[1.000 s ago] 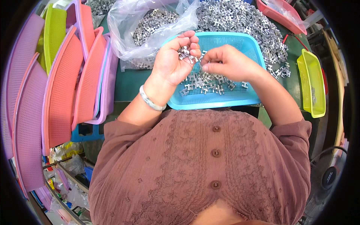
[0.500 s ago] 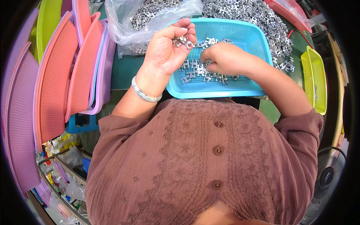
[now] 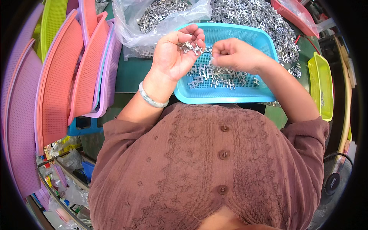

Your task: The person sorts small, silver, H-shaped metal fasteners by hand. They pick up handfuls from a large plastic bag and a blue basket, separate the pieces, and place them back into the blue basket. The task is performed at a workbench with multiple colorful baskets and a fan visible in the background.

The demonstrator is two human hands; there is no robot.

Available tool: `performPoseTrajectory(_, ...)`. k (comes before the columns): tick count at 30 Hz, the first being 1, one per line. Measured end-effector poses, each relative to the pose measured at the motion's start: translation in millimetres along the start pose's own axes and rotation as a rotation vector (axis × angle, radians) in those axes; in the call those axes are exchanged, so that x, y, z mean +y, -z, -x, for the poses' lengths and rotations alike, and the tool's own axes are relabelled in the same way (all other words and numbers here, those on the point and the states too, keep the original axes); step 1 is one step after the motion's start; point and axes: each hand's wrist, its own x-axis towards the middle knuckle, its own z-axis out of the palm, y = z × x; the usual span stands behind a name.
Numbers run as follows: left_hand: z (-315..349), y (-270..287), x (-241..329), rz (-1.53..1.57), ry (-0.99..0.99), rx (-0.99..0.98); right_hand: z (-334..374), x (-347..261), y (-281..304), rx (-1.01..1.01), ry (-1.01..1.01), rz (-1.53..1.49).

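Note:
My left hand [image 3: 168,53] is raised, palm up, over the left end of a blue perforated plastic basket [image 3: 226,100]. Its curled fingers cradle several small silvery H-shaped metal parts [image 3: 191,48]. A pale bangle [image 3: 151,98] circles that wrist. Above the basket's middle, my right hand [image 3: 239,55] has thumb and forefinger pinched together; whatever is between the fingertips is too small and blurred to make out. More loose metal parts [image 3: 222,78] lie on the basket's bottom beneath both hands, partly hidden by the right one.
Behind the basket spreads a big heap of metal parts [image 3: 253,17]; a clear plastic bag [image 3: 128,27] of them sits at back left. Stacked baskets [image 3: 57,84] crowd the left. A yellow-green basket [image 3: 321,88] and a red tray [image 3: 295,17] stand right, a fan [image 3: 333,182] lower right.
My right hand has lifted a little from the parts and turned, with its fingers drawn into a pinch. The left hand keeps its parts, its fingers slightly more opened out.

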Motion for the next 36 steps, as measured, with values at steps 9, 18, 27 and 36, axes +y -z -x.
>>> performPoseTrajectory(9, 4.3, -20.6, -18.6, -0.502, 0.136, 0.096, 24.7, -11.8, 9.0, 0.147, 0.102, -0.541)
performPoseTrajectory(18, 1.3, -32.8, -24.3, -0.643, 0.115, 0.079, 30.9, -8.2, 10.7, 0.145, 0.131, -0.648)
performPoseTrajectory(27, -1.2, -34.8, -24.5, -0.755, -0.018, 0.042, 31.3, -5.6, 11.1, 0.121, 0.158, -0.663)
performPoseTrajectory(36, -4.1, -35.2, -25.3, -0.802, -0.061, 0.022, 30.6, -0.8, 11.3, 0.116, 0.183, -0.662)
